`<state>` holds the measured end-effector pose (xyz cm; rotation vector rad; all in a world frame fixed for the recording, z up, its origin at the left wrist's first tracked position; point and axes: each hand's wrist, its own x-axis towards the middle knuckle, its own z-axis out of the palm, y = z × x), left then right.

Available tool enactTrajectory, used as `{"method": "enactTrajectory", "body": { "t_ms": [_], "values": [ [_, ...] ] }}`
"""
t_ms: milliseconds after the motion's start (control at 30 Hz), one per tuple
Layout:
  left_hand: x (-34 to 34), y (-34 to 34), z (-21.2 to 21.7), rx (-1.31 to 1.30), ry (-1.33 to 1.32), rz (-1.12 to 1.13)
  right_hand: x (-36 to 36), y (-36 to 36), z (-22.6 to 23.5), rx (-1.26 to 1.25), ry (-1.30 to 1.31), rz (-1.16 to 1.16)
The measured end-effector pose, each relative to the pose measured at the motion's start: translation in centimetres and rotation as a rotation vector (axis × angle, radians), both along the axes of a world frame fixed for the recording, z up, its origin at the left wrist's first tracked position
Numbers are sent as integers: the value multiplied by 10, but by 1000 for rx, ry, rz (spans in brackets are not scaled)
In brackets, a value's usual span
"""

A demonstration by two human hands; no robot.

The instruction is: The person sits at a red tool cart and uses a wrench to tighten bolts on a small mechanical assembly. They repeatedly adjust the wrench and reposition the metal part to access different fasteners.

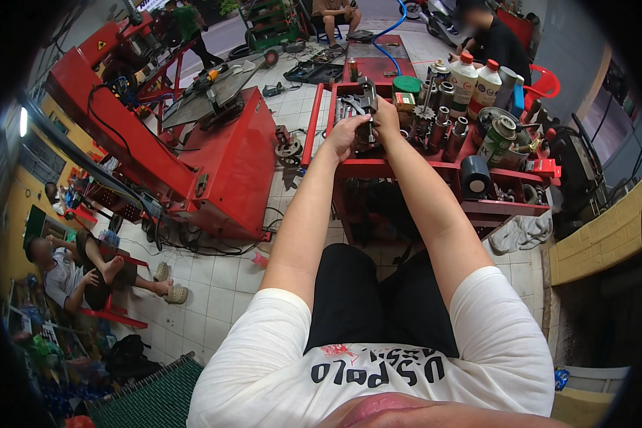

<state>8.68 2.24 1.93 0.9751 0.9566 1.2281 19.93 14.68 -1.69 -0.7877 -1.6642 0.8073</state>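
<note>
Both my arms reach forward over a red tool cart [364, 169]. My left hand [347, 138] is closed around the lower part of a dark metal clamp-like tool [367, 91], whose jaw end points away from me. On the right side of that tool, my right hand [386, 121] grips it with curled fingers. The tool's exact kind cannot be made out at this size. Under and beside it, several silver wrenches [349, 107] lie in the cart's top tray. A green-lidded can [406, 87] stands just right of my right hand.
Red-capped white bottles [464, 77], dark sockets [455, 135] and spray cans crowd the cart's right half. A red tyre machine [228, 167] stands to the left, cables on the floor beside it. One person [68, 274] sits at left; another in black [503, 43] is beyond the cart.
</note>
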Motion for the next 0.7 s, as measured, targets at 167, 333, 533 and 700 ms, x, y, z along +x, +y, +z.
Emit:
{"method": "enactTrajectory", "body": {
  "t_ms": [167,333,533,700],
  "values": [
    [1,1,0,14,7,-15,1,4,-2,-20,17,8],
    [10,-1,4,55,123,68,8,-1,1,70,-59,-50],
    [-1,-5,-1,78,162,123,-2,-13,3,95,-141,-117],
    [1,11,-15,125,-20,10,2,18,-12,185,-114,-51]
  ]
}}
